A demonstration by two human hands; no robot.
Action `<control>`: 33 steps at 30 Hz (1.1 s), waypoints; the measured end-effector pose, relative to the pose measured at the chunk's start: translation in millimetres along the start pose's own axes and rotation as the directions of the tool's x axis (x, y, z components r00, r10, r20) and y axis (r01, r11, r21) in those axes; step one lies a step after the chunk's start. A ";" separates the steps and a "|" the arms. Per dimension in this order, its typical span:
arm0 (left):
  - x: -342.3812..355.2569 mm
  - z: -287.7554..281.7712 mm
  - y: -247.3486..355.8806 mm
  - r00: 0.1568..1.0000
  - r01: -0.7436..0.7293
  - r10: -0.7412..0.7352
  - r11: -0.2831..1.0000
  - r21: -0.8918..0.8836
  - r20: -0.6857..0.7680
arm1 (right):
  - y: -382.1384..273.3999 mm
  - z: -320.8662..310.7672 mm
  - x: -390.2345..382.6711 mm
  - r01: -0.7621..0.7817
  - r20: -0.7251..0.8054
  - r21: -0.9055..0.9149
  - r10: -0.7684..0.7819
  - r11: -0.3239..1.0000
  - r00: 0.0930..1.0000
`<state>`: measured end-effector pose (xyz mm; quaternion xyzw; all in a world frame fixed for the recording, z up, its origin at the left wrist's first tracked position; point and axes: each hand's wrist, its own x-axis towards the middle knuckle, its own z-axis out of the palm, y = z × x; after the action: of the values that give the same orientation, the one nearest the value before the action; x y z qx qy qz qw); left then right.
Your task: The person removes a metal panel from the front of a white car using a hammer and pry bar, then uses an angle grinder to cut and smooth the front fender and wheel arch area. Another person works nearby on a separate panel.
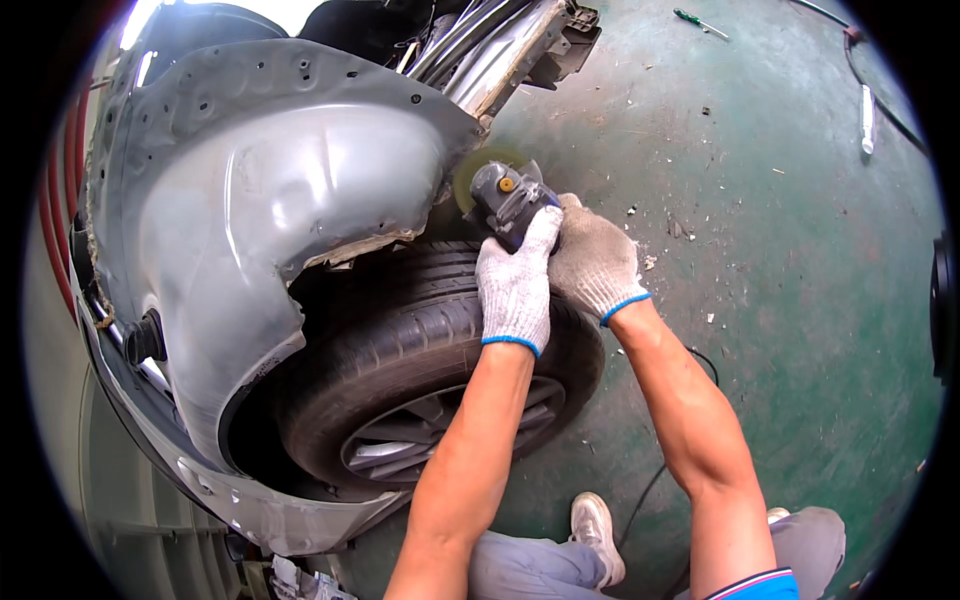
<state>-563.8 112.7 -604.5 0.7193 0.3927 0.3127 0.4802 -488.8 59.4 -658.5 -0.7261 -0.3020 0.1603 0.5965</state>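
Note:
An angle grinder [510, 196] with a yellowish-green disc [466, 178] is gripped between both my hands. My left hand [515, 285], in a white knit glove with a blue cuff, closes round the near side of its body. Around the rear of the tool wraps my right hand [598, 255], in a dirtier, tan-looking glove. The disc is at the ragged right edge of a grey car body panel [300, 170]; whether it touches the metal I cannot tell. Just below the tool is a black tyre [390, 340] on a spoked wheel.
Torn metal edges run along the wheel arch [345, 250]. A dark cable [645, 500] trails over the green floor [800, 330], where small debris is scattered. A green-handled screwdriver [700, 23] lies at the far right. Red hoses [55, 215] hang at the left.

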 end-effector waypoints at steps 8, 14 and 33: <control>7.8 5.8 1.9 0.994 -0.092 0.092 0.996 0.003 0.051 | 2.7 -1.4 7.1 -0.009 -0.030 -0.008 0.009 1.000 1.000; 14.0 9.1 3.9 0.993 -0.113 0.107 0.987 0.118 0.056 | 10.5 2.5 15.2 -0.019 -0.054 -0.003 0.019 1.000 0.998; 19.9 7.9 0.2 0.989 -0.151 0.149 0.981 0.122 0.024 | 9.8 7.9 18.0 0.038 -0.134 0.031 -0.033 0.999 0.990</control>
<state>-547.4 126.4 -605.7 0.7774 0.3524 0.3180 0.4128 -477.3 75.8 -667.5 -0.7197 -0.2715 0.1056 0.6302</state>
